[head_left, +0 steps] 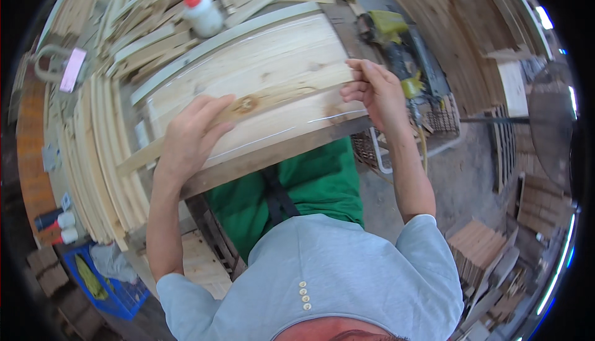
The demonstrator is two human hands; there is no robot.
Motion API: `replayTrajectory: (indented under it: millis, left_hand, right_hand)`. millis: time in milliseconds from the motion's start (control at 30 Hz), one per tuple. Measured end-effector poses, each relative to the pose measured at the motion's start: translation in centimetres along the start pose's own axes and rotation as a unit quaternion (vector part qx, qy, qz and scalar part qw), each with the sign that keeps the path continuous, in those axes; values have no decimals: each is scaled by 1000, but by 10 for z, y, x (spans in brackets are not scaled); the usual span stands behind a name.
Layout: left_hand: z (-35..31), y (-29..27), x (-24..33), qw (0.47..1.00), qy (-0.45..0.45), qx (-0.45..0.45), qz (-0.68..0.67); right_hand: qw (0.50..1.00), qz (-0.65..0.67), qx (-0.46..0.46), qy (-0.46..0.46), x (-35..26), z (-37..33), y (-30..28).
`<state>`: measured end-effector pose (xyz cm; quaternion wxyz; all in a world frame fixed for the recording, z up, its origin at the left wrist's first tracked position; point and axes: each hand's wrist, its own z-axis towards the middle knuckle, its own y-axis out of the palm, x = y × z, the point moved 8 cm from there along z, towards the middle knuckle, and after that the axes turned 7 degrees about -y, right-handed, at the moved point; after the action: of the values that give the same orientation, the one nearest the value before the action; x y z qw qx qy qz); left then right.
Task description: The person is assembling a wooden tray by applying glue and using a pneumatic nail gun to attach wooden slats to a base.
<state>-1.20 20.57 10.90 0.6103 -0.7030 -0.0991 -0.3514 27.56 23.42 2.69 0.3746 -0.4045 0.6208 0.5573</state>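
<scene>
A pale wooden panel (260,74) made of joined boards lies on the workbench, with a knot near its front. My left hand (189,136) presses flat on its lower left part, fingers spread, next to a thin wooden strip (139,158) along the panel's front edge. My right hand (375,93) grips the panel's right end, fingers curled over the edge. Thin white glue lines run along the front boards.
A white glue bottle with a red cap (201,13) stands behind the panel among loose wooden strips (142,25). More strips are stacked at the left (99,155). A yellow nail gun (396,37) lies at the right. Wood stacks (477,245) sit on the floor.
</scene>
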Motion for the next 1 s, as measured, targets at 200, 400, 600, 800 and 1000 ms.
replayTrajectory:
  millis: [200,400,600,800,1000]
  left_hand:
    - [3,2,-8,998,-46,19,-30]
    - [3,-40,-13,959,-82,138,-235]
    - [-8,-133,-75,749,-79,370,-545]
    - [-23,-58,-162,556,-86,418,-714]
    - [-25,-7,-146,515,-74,452,-725]
  right_hand:
    - [999,-17,-8,26,-1,-4,3]
    - [999,-30,-21,2,-8,-10,1]
    - [973,-34,-179,141,29,-51,78]
    - [959,76,-207,176,52,-54,95]
    - [981,-19,-143,133,53,-41,81]
